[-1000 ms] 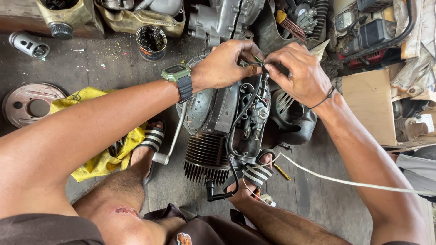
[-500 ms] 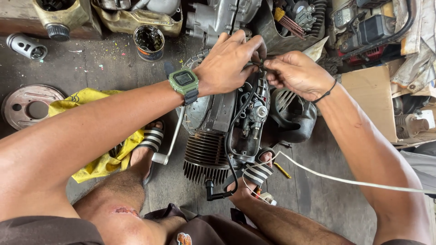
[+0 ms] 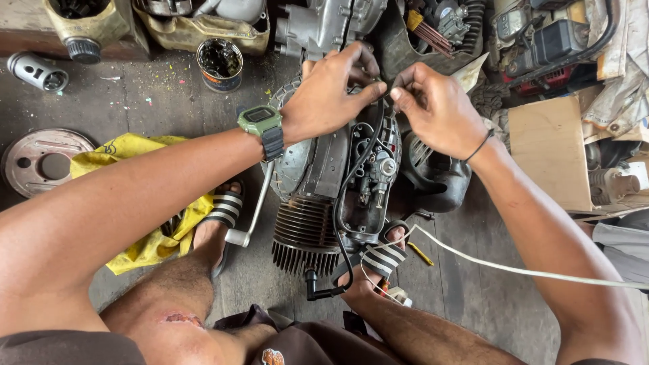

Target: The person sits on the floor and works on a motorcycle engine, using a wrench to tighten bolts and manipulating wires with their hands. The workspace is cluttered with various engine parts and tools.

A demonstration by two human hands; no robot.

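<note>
A small finned engine [image 3: 318,203] stands on the concrete floor between my sandalled feet. A black cable [image 3: 348,189] runs from its top down to a black cap near my foot. My left hand [image 3: 331,94], with a green watch on the wrist, pinches the upper end of that cable at the top of the engine. My right hand [image 3: 439,108], with a black band on the wrist, meets it there and its fingertips pinch the same cable end. What lies between the fingertips is hidden.
A yellow cloth [image 3: 145,203] and a round metal cover [image 3: 40,159] lie to the left. A dirty tin can [image 3: 220,64], engine parts and a cardboard box [image 3: 551,152] crowd the top and right. A white cord [image 3: 514,270] crosses the floor at right.
Both hands have stayed at the top of the engine; the left hand has turned and shifted slightly, fingers now pinched closer to the right hand's fingertips.
</note>
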